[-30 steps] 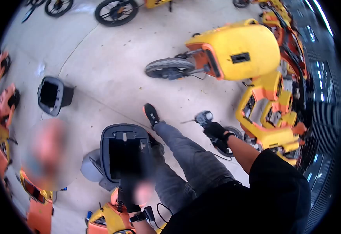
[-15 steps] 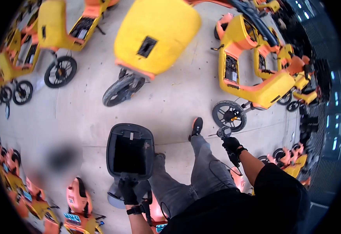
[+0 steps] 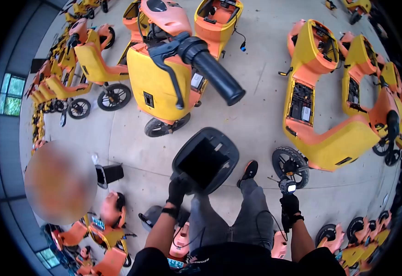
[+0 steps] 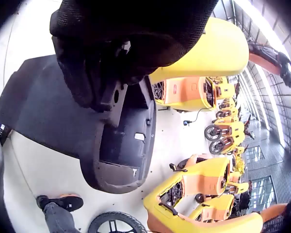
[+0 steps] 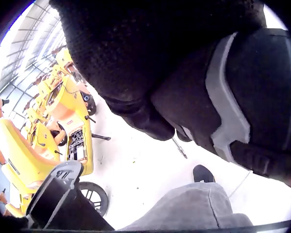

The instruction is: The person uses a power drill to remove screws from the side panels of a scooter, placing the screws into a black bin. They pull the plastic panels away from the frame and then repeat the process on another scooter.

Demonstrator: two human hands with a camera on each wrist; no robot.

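The bin (image 3: 230, 158) is in front of our legs, held off the floor (image 3: 251, 119), its dark opening turned up towards our face. Our left hand (image 3: 179, 189), in a black glove, grips its rim at the near left corner; the left wrist view shows the fingers curled over that edge. Our right hand (image 3: 290, 206), also gloved, is well apart from the bin and is wrapped round a power driver (image 3: 287, 186), whose thin bit (image 5: 180, 148) sticks out past the fingers.

We judge the step in hand to be carrying the bin one-handed with the driver kept ready. Moving on from here calls for a firm hold on the rim, a level bin, and the bit kept away from our legs and the wheel near it.

Farther out, a second bin (image 3: 113, 172) is on the floor to our left. Ahead is a yellow scooter (image 3: 148, 78) with a black handlebar grip (image 3: 217, 76). To our right is another scooter (image 3: 348, 142), its front wheel (image 3: 290, 166) just beside the driver in the head view and its battery bay (image 3: 302, 101) uncovered. Rows of scooters line both sides.
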